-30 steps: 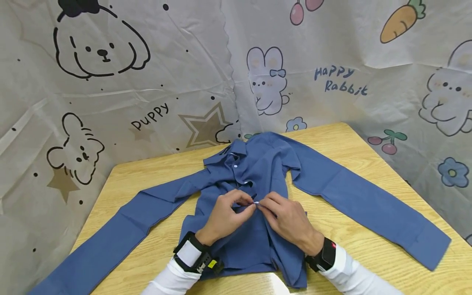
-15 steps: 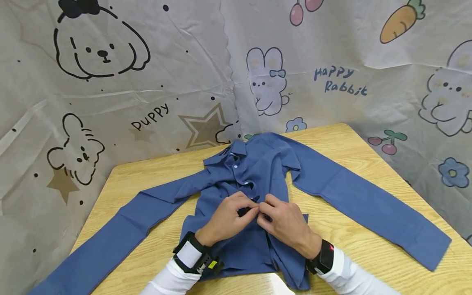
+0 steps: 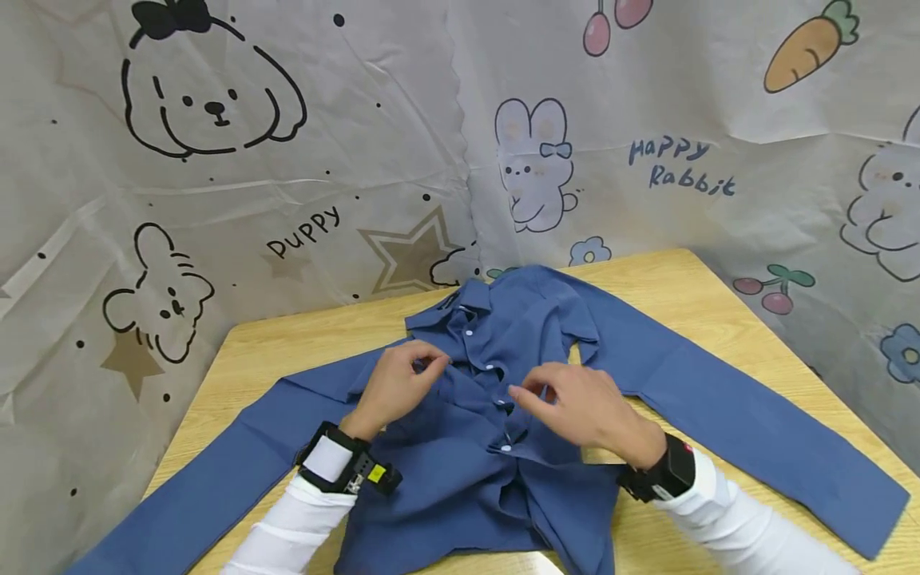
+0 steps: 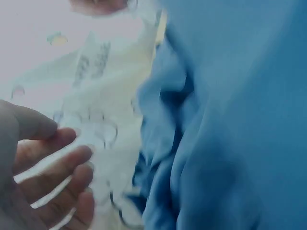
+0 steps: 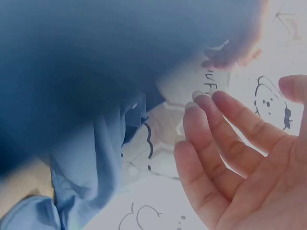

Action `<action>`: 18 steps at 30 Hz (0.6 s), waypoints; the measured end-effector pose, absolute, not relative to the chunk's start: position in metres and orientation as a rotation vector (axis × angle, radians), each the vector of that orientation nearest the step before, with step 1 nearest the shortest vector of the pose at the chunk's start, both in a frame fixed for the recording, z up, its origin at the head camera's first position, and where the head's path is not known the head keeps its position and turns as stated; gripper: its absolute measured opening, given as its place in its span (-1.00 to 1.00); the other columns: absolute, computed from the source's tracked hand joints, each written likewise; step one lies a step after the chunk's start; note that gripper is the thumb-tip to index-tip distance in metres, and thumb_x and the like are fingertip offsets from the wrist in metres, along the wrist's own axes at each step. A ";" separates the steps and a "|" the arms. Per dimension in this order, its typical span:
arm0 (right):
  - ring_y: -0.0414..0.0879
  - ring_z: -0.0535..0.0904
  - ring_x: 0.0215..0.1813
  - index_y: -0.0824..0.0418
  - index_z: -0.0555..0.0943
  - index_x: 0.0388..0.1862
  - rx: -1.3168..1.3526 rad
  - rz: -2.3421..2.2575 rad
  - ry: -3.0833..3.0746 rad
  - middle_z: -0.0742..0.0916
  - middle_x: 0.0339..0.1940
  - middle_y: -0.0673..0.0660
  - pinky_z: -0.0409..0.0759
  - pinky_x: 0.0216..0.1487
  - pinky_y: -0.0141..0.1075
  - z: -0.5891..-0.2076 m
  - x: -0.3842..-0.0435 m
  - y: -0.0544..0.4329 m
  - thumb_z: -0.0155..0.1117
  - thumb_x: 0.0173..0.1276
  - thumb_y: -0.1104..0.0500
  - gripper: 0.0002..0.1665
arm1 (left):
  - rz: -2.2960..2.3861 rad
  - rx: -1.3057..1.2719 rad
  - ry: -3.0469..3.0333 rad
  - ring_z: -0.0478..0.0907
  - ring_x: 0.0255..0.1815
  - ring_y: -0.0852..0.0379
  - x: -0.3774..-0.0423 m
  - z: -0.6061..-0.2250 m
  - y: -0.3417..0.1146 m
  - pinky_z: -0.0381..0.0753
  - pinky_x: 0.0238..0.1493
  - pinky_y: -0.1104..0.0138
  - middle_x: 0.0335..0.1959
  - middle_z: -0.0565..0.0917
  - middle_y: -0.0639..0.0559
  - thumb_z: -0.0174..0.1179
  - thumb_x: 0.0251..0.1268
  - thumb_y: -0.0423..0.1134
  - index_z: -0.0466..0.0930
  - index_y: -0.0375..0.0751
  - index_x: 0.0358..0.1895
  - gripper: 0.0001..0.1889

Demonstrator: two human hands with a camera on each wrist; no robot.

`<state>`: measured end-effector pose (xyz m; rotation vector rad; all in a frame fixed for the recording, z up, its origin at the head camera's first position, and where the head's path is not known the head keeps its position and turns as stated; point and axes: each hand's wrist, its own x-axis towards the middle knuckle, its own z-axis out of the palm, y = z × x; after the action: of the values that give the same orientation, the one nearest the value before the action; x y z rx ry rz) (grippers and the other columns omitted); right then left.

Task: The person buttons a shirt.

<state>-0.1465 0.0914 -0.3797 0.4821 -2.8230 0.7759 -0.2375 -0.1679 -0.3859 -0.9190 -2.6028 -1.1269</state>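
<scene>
A blue long-sleeved shirt (image 3: pixel 438 487) lies front up, its collar (image 3: pixel 474 297) at the far end and both sleeves spread wide. White buttons run down its front; the lowest one showing is a button (image 3: pixel 506 448) near the middle. Above the left part of the shirt front hovers my left hand (image 3: pixel 402 382), thumb and forefinger close together, holding nothing. My right hand (image 3: pixel 582 403) hangs over the other side of the placket, fingers loosely bent and apart from the cloth. In the right wrist view the fingers (image 5: pixel 225 158) are spread with nothing between them.
The shirt rests on a wooden table (image 3: pixel 266 347). Behind and beside it hangs a pale printed curtain (image 3: pixel 402 96) with cartoon animals. The left sleeve (image 3: pixel 216 463) reaches the table's near left; the right sleeve (image 3: pixel 762 423) runs to the near right.
Both hands have let go of the shirt's placket, risen and moved apart, the left one up and leftward, the right one rightward. A lower button now shows. The head view has shifted slightly.
</scene>
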 end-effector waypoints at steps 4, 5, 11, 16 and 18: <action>-0.29 0.51 -0.37 -0.08 0.69 -0.26 0.460 0.772 -2.871 0.62 -0.42 -0.21 0.47 -0.44 -0.30 -0.363 -0.171 0.099 0.06 0.42 -0.22 -0.64 | -1.093 -0.806 -2.704 0.56 -0.32 0.19 -0.260 -0.383 -0.187 0.52 -0.33 0.26 -0.27 0.69 0.13 0.19 0.33 -0.20 0.72 -0.06 -0.21 -0.88; -0.27 0.52 -0.35 -0.06 0.69 -0.22 0.455 0.773 -2.890 0.64 -0.39 -0.19 0.47 -0.44 -0.29 -0.359 -0.176 0.101 0.07 0.43 -0.20 -0.65 | -1.086 -0.792 -2.709 0.57 -0.30 0.17 -0.265 -0.383 -0.190 0.52 -0.33 0.26 -0.26 0.69 0.11 0.19 0.34 -0.20 0.72 -0.07 -0.19 -0.87; -0.17 0.56 -0.29 0.05 0.66 -0.05 0.451 0.816 -2.989 0.68 -0.25 -0.06 0.52 -0.35 -0.23 -0.344 -0.218 0.108 0.05 0.46 -0.14 -0.62 | -1.037 -0.638 -2.728 0.60 -0.15 -0.01 -0.292 -0.391 -0.206 0.55 -0.22 0.14 -0.14 0.68 -0.06 0.16 0.33 -0.22 0.69 -0.21 -0.09 -0.79; -0.05 0.59 -0.17 0.20 0.62 0.02 0.461 0.909 -3.030 0.67 -0.10 0.12 0.55 -0.20 -0.14 -0.357 -0.268 0.118 0.03 0.49 -0.02 -0.61 | -0.961 -0.550 -2.823 0.53 0.07 -0.13 -0.314 -0.406 -0.211 0.47 0.05 0.05 0.02 0.62 -0.19 0.17 0.33 -0.16 0.62 -0.32 0.02 -0.67; -0.01 0.59 -0.14 0.25 0.61 0.04 0.447 0.925 -3.040 0.66 -0.07 0.18 0.54 -0.16 -0.12 -0.368 -0.288 0.121 0.02 0.50 0.03 -0.62 | -0.947 -0.549 -2.878 0.52 0.07 -0.12 -0.322 -0.415 -0.210 0.47 0.06 0.06 0.02 0.62 -0.18 0.17 0.34 -0.10 0.62 -0.32 0.03 -0.63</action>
<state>-0.2879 0.1213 -0.3678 0.4468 -3.0402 0.9254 -0.3223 -0.2102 -0.4145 -0.5494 -2.8776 -0.9467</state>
